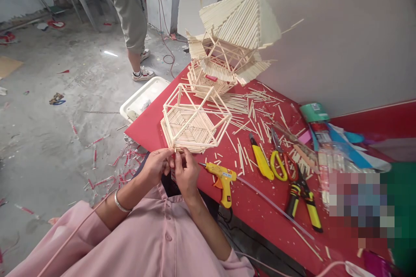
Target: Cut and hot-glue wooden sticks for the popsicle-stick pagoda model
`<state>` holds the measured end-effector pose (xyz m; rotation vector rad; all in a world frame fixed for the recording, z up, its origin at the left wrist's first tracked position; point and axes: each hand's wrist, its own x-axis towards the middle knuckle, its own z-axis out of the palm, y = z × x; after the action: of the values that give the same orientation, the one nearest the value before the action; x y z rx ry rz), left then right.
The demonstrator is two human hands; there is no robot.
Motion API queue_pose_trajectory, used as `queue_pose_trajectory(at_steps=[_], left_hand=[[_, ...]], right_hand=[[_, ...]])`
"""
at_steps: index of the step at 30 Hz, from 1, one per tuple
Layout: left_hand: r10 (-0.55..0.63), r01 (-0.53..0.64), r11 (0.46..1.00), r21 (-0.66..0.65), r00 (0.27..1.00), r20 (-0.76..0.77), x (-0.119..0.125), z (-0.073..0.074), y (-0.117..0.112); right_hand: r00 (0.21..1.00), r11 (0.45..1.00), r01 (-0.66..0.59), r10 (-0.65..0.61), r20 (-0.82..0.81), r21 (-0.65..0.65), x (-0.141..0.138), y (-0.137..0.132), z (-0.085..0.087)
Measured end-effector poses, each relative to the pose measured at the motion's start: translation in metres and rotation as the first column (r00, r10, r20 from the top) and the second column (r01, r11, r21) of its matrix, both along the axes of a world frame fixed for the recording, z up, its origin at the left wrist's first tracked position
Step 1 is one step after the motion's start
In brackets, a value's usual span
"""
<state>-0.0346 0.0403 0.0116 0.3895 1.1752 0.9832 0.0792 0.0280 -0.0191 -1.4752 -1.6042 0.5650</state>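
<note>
A hexagonal frame of thin wooden sticks (pixel 194 122) sits at the near edge of the red table (pixel 260 207). My left hand (pixel 156 165) and my right hand (pixel 186 172) meet just below the frame's near rim. The fingers of both are pinched together around a short wooden stick (pixel 176 152) that touches the frame's edge. Behind the frame stands a taller tiered stick model with a sloped roof (pixel 233 39).
A yellow glue gun (pixel 223 180) lies right of my hands, then a yellow utility knife (pixel 261 162), scissors (pixel 282 161) and pliers (pixel 303 197). Loose sticks (pixel 250 114) litter the table. A person stands on the littered floor (pixel 130 21), near a white tray (pixel 143 97).
</note>
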Motion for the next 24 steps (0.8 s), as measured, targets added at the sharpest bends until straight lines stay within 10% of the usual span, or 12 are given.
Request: queue_pose_trajectory(at_steps=[24], left_hand=[[0.006, -0.007, 0.999, -0.035, 1.000, -0.018, 0.0010, 0.0053, 0.0019]], right_hand=[[1.000, 0.999, -0.006, 0.006, 0.004, -0.038, 0.0011, 0.0008, 0.0061]])
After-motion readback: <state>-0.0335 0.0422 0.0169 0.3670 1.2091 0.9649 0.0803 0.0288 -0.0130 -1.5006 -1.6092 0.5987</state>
